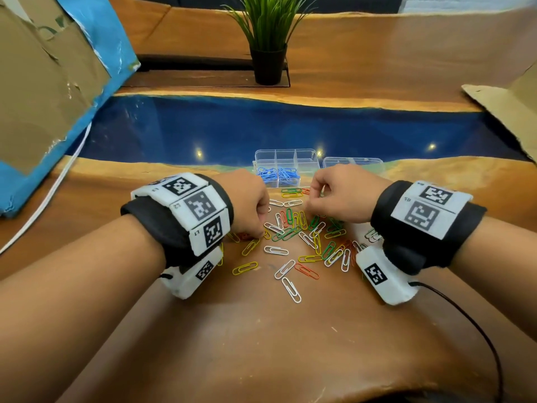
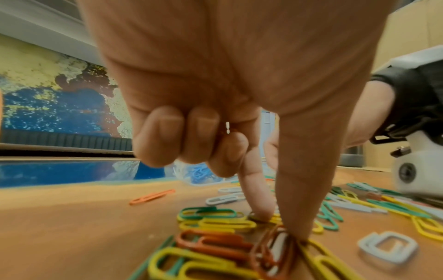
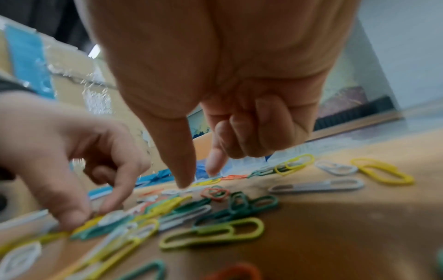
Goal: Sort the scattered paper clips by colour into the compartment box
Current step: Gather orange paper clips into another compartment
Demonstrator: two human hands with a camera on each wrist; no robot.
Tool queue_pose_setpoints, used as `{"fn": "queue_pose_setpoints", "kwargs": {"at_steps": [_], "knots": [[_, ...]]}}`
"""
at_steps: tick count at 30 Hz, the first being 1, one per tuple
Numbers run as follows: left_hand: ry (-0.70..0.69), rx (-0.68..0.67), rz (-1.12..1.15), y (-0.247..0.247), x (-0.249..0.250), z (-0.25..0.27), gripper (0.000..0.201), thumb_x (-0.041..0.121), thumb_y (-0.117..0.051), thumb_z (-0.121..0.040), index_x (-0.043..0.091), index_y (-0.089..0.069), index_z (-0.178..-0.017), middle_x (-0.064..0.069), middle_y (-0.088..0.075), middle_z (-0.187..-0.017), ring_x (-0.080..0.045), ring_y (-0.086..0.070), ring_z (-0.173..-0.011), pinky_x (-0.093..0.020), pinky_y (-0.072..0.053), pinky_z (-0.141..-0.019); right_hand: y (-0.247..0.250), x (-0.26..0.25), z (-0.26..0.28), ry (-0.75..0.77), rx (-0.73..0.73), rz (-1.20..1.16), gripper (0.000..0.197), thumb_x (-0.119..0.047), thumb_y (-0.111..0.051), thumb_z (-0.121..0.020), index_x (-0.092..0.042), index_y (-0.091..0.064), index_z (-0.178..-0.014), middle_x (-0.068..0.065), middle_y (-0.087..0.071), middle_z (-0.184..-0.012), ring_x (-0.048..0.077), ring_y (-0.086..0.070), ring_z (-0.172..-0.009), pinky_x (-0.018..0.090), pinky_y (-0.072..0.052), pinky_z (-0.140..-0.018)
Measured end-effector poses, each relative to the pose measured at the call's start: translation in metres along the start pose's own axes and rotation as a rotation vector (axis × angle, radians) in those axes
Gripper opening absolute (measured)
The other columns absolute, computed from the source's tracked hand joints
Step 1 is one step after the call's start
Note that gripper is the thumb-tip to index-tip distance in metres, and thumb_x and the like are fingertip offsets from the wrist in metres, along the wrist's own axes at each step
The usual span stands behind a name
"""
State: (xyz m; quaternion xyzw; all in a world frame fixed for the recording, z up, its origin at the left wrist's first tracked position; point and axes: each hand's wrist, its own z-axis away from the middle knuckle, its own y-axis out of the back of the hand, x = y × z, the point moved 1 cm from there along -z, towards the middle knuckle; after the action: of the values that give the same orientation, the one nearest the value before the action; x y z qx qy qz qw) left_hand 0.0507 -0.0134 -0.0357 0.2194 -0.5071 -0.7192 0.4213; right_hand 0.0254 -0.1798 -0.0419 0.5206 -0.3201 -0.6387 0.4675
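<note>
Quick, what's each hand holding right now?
Left hand: thumb and forefinger on the paper clips; curled fingers seem to hold some.
Right hand: cannot tell; nothing visibly held.

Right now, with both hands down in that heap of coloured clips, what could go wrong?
The left hand pinches at orange clips tangled with a white one, so a wrong colour may ride along. Its curled fingers seem to hold clips already; one could slip out. The clear plastic compartment box, holding only blue clips, sits just beyond the right hand, which might knock it.
</note>
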Motion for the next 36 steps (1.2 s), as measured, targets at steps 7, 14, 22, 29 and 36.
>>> {"fn": "queue_pose_setpoints", "kwargs": {"at_steps": [7,14,22,29,36], "knots": [[-0.019,0.008,0.011,-0.003,0.001,-0.001,0.024,0.022,-0.062,-0.080,0.022,-0.053,-0.058,0.010,-0.048,-0.055,-0.006,-0.043,-0.053,-0.021,-0.038,-0.056,-0.003,-0.006,-0.004,-0.041,-0.036,0.133,0.012,-0.033,-0.067,-0.082,-0.021,-0.067,-0.078,-0.008,-0.055,-0.065,0.017,-0.058,-0.080,0.023,-0.040,-0.068],[0.046,0.032,0.096,0.007,-0.019,0.009,0.008,0.033,-0.070,-0.077,0.026,-0.066,-0.073,0.011,-0.047,-0.054,-0.005,-0.047,-0.058,-0.022,-0.038,-0.055,-0.001,-0.005,-0.003,-0.027,-0.036,0.116,0.011,-0.030,-0.067,-0.083,-0.020,-0.068,-0.078,-0.008,-0.056,-0.066,0.016,-0.057,-0.078,0.021,-0.039,-0.063],[0.068,-0.008,0.041,0.003,-0.029,0.013,0.014,0.036,-0.073,-0.075,0.026,-0.068,-0.082,0.010,-0.048,-0.062,-0.004,-0.045,-0.058,-0.021,-0.034,-0.052,0.003,-0.020,0.000,-0.011,-0.081,-0.017,0.020,-0.029,-0.050,-0.088,-0.015,-0.057,-0.076,0.000,-0.056,-0.072,0.019,-0.052,-0.071,0.027,-0.041,-0.064],[0.024,0.003,0.009,-0.003,-0.019,0.012,0.014,0.034,-0.067,-0.079,0.025,-0.061,-0.070,0.010,-0.052,-0.063,-0.004,-0.045,-0.057,-0.017,-0.031,-0.049,-0.008,-0.035,-0.005,-0.182,-0.341,-0.980,0.019,0.002,-0.028,-0.078,-0.012,-0.035,-0.067,0.005,-0.041,-0.054,0.014,-0.031,-0.043,0.015,-0.026,-0.035],[0.047,0.049,0.344,0.002,-0.028,0.018,0.017,0.032,-0.064,-0.082,0.018,-0.072,-0.086,0.005,-0.069,-0.078,-0.008,-0.055,-0.069,-0.024,-0.044,-0.071,-0.001,-0.036,-0.007,0.015,-0.123,-0.329,0.009,-0.017,-0.053,-0.087,-0.014,-0.062,-0.088,-0.007,-0.046,-0.058,0.009,-0.041,-0.050,0.019,-0.031,-0.045]]}}
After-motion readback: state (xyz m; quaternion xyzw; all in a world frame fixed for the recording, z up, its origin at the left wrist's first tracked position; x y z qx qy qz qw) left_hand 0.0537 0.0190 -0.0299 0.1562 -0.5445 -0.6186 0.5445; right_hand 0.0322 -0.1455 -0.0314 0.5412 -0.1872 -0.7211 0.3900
